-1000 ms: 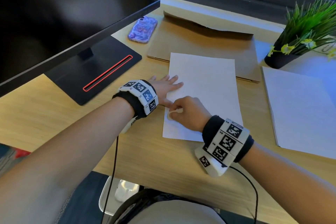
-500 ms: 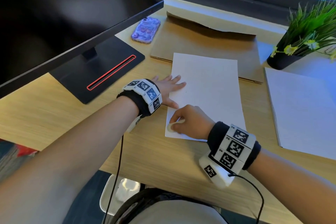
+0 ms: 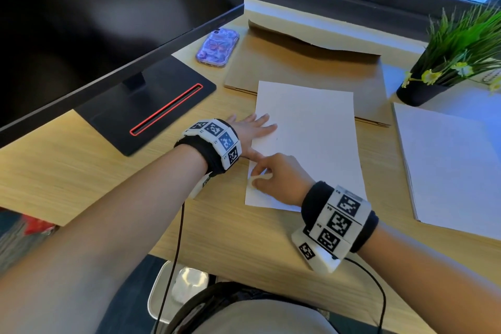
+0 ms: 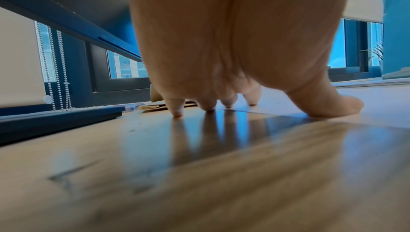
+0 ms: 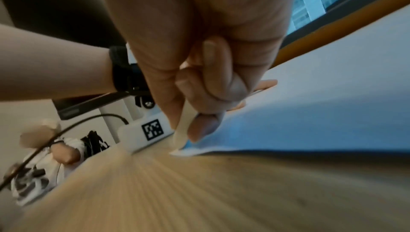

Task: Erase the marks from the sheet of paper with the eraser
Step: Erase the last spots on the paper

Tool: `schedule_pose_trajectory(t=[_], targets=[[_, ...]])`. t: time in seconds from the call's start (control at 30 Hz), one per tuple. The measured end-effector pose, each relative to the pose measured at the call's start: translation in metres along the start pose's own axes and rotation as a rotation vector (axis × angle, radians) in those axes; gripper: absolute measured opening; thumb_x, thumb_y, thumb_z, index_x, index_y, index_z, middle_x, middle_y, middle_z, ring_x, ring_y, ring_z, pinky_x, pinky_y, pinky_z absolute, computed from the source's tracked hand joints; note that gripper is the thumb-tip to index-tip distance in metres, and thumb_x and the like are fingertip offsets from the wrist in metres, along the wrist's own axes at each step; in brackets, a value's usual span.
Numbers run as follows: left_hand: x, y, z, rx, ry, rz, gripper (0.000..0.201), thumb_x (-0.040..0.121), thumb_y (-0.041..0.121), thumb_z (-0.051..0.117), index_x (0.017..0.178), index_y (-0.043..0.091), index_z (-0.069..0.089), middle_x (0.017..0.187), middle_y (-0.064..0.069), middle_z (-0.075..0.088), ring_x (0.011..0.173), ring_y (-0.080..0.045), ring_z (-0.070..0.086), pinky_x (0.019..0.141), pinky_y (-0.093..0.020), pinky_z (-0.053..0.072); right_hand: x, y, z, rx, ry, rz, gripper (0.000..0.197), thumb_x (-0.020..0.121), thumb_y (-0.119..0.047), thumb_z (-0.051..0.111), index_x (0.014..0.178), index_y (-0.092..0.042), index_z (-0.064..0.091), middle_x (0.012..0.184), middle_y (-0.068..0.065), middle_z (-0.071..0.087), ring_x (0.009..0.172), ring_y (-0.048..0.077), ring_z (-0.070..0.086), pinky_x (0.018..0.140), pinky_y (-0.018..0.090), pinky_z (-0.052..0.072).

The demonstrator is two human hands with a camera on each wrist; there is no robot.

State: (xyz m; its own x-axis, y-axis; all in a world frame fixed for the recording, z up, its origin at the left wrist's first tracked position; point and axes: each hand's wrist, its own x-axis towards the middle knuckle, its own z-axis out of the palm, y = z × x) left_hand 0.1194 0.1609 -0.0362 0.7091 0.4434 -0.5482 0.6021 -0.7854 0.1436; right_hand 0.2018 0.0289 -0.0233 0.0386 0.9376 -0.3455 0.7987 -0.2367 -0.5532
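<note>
The eraser is pinched in the right hand, its lower edge touching the sheet of paper at the near left corner, just inside the left edge. The sheet's long axis runs away from this hand toward the window, so nearly all of it lies ahead and to the hand's right. No marks are legible there. The left hand lies flat, fingers straight, pressing the sheet's left edge just beyond the eraser.
</note>
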Motion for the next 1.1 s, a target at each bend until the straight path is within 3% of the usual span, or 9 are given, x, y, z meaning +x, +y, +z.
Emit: schedule_pose_trajectory(t=[0.13, 0.27, 0.33, 0.4, 0.57, 0.73, 0.83, 0.93, 1.1], targets=[[-0.001, 0.000, 0.000, 0.004, 0.002, 0.003, 0.088, 0.089, 0.051, 0.051, 0.150, 0.028, -0.008, 0.157, 0.002, -0.018, 0.146, -0.020, -0.010, 0.114, -0.055, 0.001, -0.002, -0.002, -0.003, 0.020, -0.087, -0.006, 0.017, 0.086, -0.021, 0.064, 0.099, -0.014, 0.070, 0.089, 0.001, 0.064, 0.084, 0.007, 0.053, 0.058, 0.003, 0.035], [-0.002, 0.002, -0.001, -0.010, 0.001, 0.003, 0.088, 0.089, 0.052, 0.052, 0.150, 0.028, -0.007, 0.157, 0.002, -0.017, 0.146, -0.020, -0.009, 0.114, -0.055, 0.001, 0.006, 0.005, -0.013, 0.033, 0.049, 0.056, 0.019, 0.088, -0.023, 0.062, 0.104, -0.015, 0.068, 0.101, 0.003, 0.061, 0.097, 0.013, 0.054, 0.072, 0.018, 0.035], [-0.002, 0.001, -0.001, -0.004, -0.008, 0.004, 0.089, 0.088, 0.053, 0.052, 0.150, 0.028, -0.008, 0.157, 0.002, -0.018, 0.146, -0.020, -0.010, 0.114, -0.056, 0.001, -0.003, 0.006, -0.006, -0.035, -0.027, 0.022, 0.019, 0.089, -0.022, 0.062, 0.106, -0.016, 0.068, 0.106, 0.001, 0.059, 0.100, 0.013, 0.054, 0.075, 0.018, 0.035], [-0.002, 0.000, -0.001, -0.002, -0.010, 0.003, 0.089, 0.088, 0.053, 0.052, 0.150, 0.028, -0.008, 0.157, 0.003, -0.019, 0.145, -0.020, -0.011, 0.114, -0.055, 0.001, -0.010, 0.006, -0.002, -0.028, -0.113, 0.001, 0.017, 0.087, -0.022, 0.064, 0.102, -0.016, 0.069, 0.097, -0.002, 0.058, 0.092, 0.011, 0.054, 0.069, 0.016, 0.037], [-0.002, 0.002, -0.001, -0.012, -0.003, 0.003, 0.090, 0.087, 0.054, 0.053, 0.150, 0.029, -0.007, 0.157, 0.003, -0.018, 0.146, -0.019, -0.010, 0.115, -0.055, 0.000, 0.005, 0.006, -0.015, 0.016, 0.027, 0.061, 0.016, 0.087, -0.023, 0.064, 0.100, -0.015, 0.068, 0.096, 0.001, 0.057, 0.092, 0.011, 0.050, 0.075, 0.021, 0.034], [-0.002, 0.000, 0.000, -0.003, -0.006, 0.003, 0.089, 0.089, 0.052, 0.052, 0.150, 0.029, -0.008, 0.157, 0.004, -0.019, 0.145, -0.019, -0.011, 0.115, -0.054, 0.000, -0.010, 0.005, -0.004, -0.063, -0.128, -0.008, 0.020, 0.088, -0.022, 0.062, 0.106, -0.015, 0.068, 0.099, -0.001, 0.059, 0.091, 0.009, 0.051, 0.071, 0.017, 0.035], [-0.002, 0.001, -0.001, -0.001, -0.004, 0.005, 0.089, 0.089, 0.051, 0.053, 0.150, 0.029, -0.007, 0.157, 0.003, -0.018, 0.145, -0.019, -0.010, 0.115, -0.055, 0.001, 0.003, 0.006, -0.013, -0.013, -0.066, 0.026, 0.016, 0.087, -0.019, 0.064, 0.102, -0.014, 0.069, 0.094, -0.002, 0.059, 0.086, 0.008, 0.048, 0.074, 0.018, 0.034], [-0.001, 0.001, -0.002, -0.004, -0.010, 0.003, 0.089, 0.089, 0.051, 0.053, 0.150, 0.029, -0.007, 0.157, 0.003, -0.018, 0.146, -0.020, -0.010, 0.115, -0.055, 0.001, 0.010, 0.009, -0.014, 0.018, 0.021, 0.061, 0.014, 0.089, -0.017, 0.062, 0.101, -0.013, 0.069, 0.107, 0.003, 0.064, 0.093, 0.011, 0.053, 0.077, 0.018, 0.033], [-0.001, 0.000, -0.001, 0.013, -0.013, 0.001, 0.088, 0.089, 0.052, 0.052, 0.150, 0.029, -0.009, 0.157, 0.003, -0.019, 0.146, -0.020, -0.010, 0.115, -0.055, 0.001, 0.002, 0.005, -0.008, -0.045, -0.107, -0.018, 0.019, 0.088, -0.013, 0.063, 0.105, -0.012, 0.070, 0.114, -0.001, 0.065, 0.106, 0.010, 0.055, 0.082, 0.013, 0.031]])
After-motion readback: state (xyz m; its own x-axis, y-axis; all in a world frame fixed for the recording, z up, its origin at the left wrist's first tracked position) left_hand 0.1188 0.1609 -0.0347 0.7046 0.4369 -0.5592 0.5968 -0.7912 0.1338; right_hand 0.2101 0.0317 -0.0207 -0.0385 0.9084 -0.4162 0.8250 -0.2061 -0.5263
